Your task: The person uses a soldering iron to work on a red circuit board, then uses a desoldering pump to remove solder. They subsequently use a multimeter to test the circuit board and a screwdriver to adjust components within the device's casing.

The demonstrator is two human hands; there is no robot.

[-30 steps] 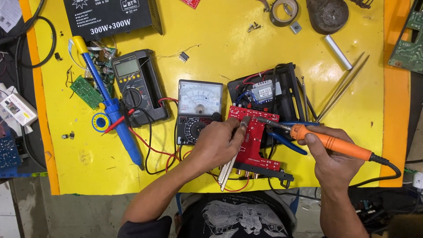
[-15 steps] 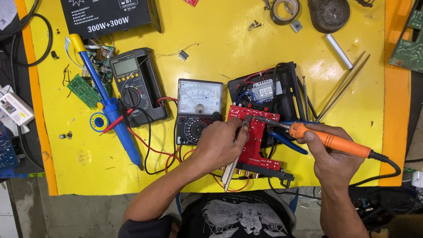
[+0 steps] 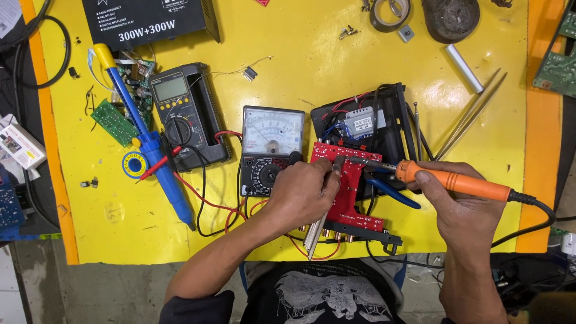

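Across the whole frame lay the yellow mat (image 3: 300, 60), cluttered: black amplifier box (image 3: 150, 21) with white lettering at upper left, digital multimeter (image 3: 183, 114) and analog meter (image 3: 271, 150) mid-left, blue desoldering pump (image 3: 150, 144) slanting beside them, tape roll (image 3: 390, 12) up top. Centre frame sat the red circuit board (image 3: 351, 186). Left hand (image 3: 306, 195) was pinched shut on tweezers (image 3: 315, 234), partly covering the board. Right hand (image 3: 465, 207) was clamped round the orange soldering iron (image 3: 456, 183), tip on the board. Pretty much the same as half a second back, hands barely shifted.
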